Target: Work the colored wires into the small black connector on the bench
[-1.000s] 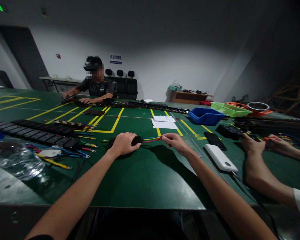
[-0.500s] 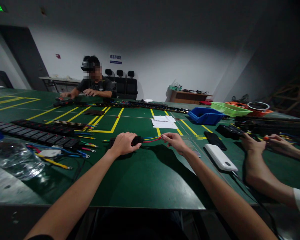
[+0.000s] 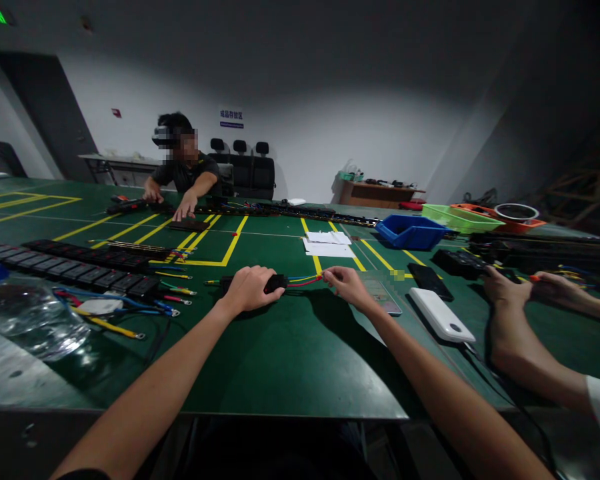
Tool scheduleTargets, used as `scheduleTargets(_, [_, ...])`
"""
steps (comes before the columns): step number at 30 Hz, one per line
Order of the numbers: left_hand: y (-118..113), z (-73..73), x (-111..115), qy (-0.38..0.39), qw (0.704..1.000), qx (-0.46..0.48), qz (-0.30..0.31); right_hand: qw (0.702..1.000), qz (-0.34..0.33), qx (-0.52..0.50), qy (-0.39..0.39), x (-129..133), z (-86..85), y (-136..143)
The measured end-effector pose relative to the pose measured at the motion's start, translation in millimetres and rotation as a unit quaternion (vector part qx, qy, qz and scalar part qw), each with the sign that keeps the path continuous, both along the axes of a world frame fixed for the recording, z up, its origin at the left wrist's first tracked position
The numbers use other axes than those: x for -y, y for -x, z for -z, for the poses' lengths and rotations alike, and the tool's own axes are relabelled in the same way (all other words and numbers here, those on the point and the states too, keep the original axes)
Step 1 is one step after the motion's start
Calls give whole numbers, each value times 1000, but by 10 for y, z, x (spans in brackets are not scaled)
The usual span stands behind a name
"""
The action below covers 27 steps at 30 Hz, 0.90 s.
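Note:
My left hand (image 3: 251, 289) is wrapped over a black connector block (image 3: 277, 284) on the green table, hiding much of it. Red, yellow and blue wires (image 3: 303, 281) run out of its right side. At their far end my right hand (image 3: 347, 283) pinches the wire tips between thumb and fingers. A short yellow-green wire end (image 3: 213, 283) sticks out to the left of the block. Several similar black blocks (image 3: 95, 277) lie in a row at the left, with blue, yellow and red ring-lug wires (image 3: 115, 325) beside them.
On the left stands a clear water bottle (image 3: 27, 320). White papers (image 3: 329, 244), a phone (image 3: 430, 281) and a white power bank (image 3: 441, 315) lie to the right, with a blue bin (image 3: 413, 231) behind. A co-worker's hands (image 3: 507, 287) work at far right; another person (image 3: 185, 167) sits across.
My hands stay almost in place, still on the block and wires. The person across has stretched an arm forward to a dark flat object on the table.

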<state>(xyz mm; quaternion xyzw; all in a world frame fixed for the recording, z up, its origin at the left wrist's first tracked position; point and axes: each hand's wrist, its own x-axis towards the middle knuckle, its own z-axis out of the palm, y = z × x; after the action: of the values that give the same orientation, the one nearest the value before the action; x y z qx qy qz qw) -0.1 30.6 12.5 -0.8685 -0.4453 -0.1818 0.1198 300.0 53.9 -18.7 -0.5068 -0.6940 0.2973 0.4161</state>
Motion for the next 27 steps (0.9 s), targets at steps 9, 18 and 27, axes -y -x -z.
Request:
scheduleTargets(9, [-2, 6, -1, 3, 1000, -4, -12, 973, 48, 216, -72, 51, -32, 21])
scheduleTargets(18, [14, -3, 0, 6, 1000, 4, -8, 933, 82, 341, -83, 147, -88, 82])
scheduleTargets(27, [16, -6, 2, 6, 1000, 14, 3, 931, 106, 342, -75, 181, -143, 109])
